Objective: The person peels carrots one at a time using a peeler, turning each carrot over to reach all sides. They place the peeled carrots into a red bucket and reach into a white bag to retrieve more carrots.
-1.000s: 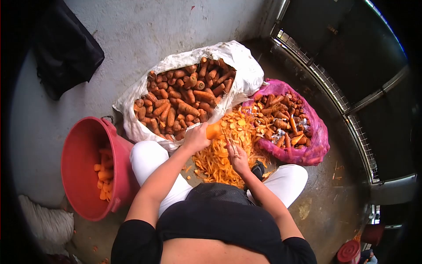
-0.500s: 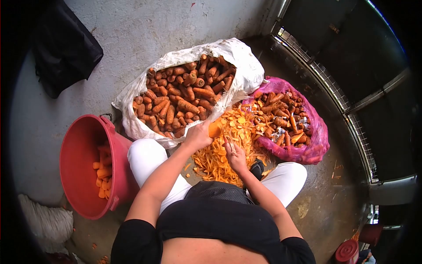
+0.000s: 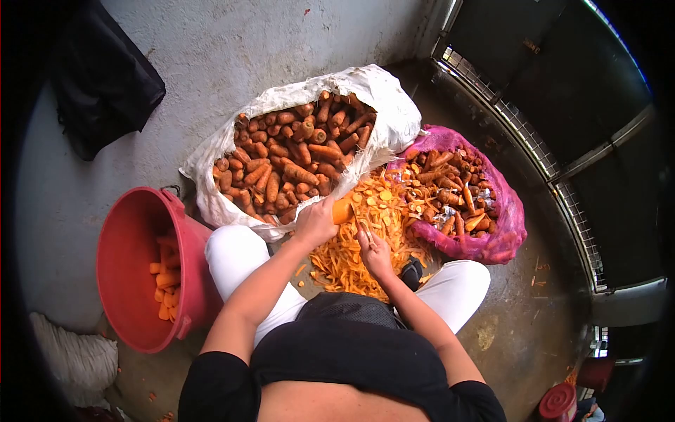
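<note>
My left hand (image 3: 316, 222) is wrapped round a thick orange carrot (image 3: 342, 211), its peeled end pointing right. Close beside it, my right hand (image 3: 376, 254) grips a small slim peeling tool (image 3: 361, 228); whether it is a peeler or a knife is too small to tell. Below both hands lies a heap of carrot peelings (image 3: 351, 264) with cut round ends among it. A white sack (image 3: 394, 112) full of unpeeled carrots (image 3: 299, 151) lies open just beyond my left hand.
At the left a red bucket (image 3: 123, 281) holds peeled carrots (image 3: 167, 281). A pink mesh sack (image 3: 510, 221) with carrot pieces and scraps lies at the right. Dark metal gates (image 3: 562, 70) line the right side, and a black cloth (image 3: 105, 84) hangs on the wall. A red lidded container (image 3: 557, 401) stands lower right.
My right hand has shifted very slightly beside the carrot. The carrot stays in my left hand at nearly the same spot, and the view has tilted a little.
</note>
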The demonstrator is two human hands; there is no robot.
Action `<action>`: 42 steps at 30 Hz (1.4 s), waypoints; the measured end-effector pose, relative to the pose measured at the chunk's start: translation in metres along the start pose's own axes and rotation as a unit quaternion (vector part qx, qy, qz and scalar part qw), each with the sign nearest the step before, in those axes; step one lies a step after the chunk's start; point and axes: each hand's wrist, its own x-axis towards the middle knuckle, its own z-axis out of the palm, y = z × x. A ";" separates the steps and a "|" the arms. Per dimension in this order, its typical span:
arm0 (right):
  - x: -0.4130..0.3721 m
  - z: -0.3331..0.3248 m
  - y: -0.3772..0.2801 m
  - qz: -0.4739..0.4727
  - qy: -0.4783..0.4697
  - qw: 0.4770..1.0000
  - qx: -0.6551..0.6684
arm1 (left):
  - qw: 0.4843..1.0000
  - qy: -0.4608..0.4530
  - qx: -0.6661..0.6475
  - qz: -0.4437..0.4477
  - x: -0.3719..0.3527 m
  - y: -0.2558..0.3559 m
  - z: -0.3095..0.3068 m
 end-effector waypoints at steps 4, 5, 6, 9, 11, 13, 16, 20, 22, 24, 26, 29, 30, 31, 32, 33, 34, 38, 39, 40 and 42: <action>0.001 0.003 0.003 0.013 -0.001 1.000 0.003 | 1.000 0.025 0.009 0.007 0.000 -0.003 0.003; 0.000 0.002 0.004 0.014 -0.003 1.000 0.004 | 1.000 0.003 0.002 -0.015 -0.001 -0.002 0.002; 0.000 0.001 0.003 0.016 -0.005 1.000 0.004 | 0.999 -0.019 -0.006 -0.036 -0.001 0.004 -0.004; -0.001 0.001 0.005 0.010 -0.009 1.000 0.027 | 0.997 -0.045 -0.011 -0.066 -0.003 0.007 -0.004; 0.000 0.003 0.008 -0.004 -0.005 0.999 0.042 | 0.997 -0.041 -0.003 -0.063 -0.003 0.004 0.001; 0.000 0.004 0.011 -0.022 -0.001 0.999 0.046 | 0.998 -0.029 0.006 -0.054 -0.005 0.002 0.005; -0.003 -0.003 0.010 0.085 -0.052 0.993 0.065 | 1.000 -0.002 0.031 -0.001 -0.006 0.001 0.004; -0.002 -0.001 0.014 0.071 -0.045 0.994 0.077 | 0.995 -0.071 0.020 -0.072 -0.006 0.012 -0.005; -0.004 -0.003 0.009 0.098 -0.054 0.991 0.079 | 0.997 -0.042 0.029 -0.051 -0.008 0.010 -0.001; -0.003 -0.002 0.012 0.102 -0.052 0.991 0.076 | 0.996 -0.051 0.032 -0.064 -0.008 0.010 0.000; -0.001 -0.002 0.013 0.104 -0.052 0.990 0.080 | 0.995 -0.067 0.026 -0.074 -0.006 0.012 -0.003; -0.002 -0.002 0.012 0.089 -0.049 0.991 0.083 | 0.993 -0.087 0.013 -0.084 -0.006 0.015 -0.009; -0.001 -0.001 0.016 0.071 -0.042 0.994 0.076 | 0.993 -0.081 0.014 -0.087 -0.006 0.016 -0.009; 0.001 0.001 0.019 0.053 -0.035 0.996 0.069 | 0.993 -0.075 0.015 -0.090 -0.006 0.017 -0.008; 0.001 0.001 0.023 0.067 -0.043 0.995 0.064 | 0.992 -0.081 0.019 -0.096 -0.006 0.017 -0.007; 0.001 -0.001 0.025 0.080 -0.050 0.994 0.059 | 0.991 -0.087 0.023 -0.102 -0.005 0.017 -0.007; 0.002 -0.002 0.025 0.093 -0.058 0.993 0.053 | 0.990 -0.092 0.026 -0.107 -0.004 0.017 -0.007; 0.000 -0.004 0.017 0.085 -0.052 0.993 0.058 | 0.984 -0.125 -0.028 -0.122 -0.004 0.014 -0.008; -0.001 -0.004 0.014 0.081 -0.051 0.994 0.055 | 0.984 -0.123 -0.014 -0.125 -0.003 0.018 -0.011; -0.001 -0.005 0.012 0.077 -0.049 0.994 0.051 | 0.984 -0.120 -0.001 -0.129 -0.003 0.021 -0.012; 0.000 -0.003 0.014 0.082 -0.045 0.994 0.063 | 0.983 -0.118 -0.007 -0.138 -0.004 0.020 -0.009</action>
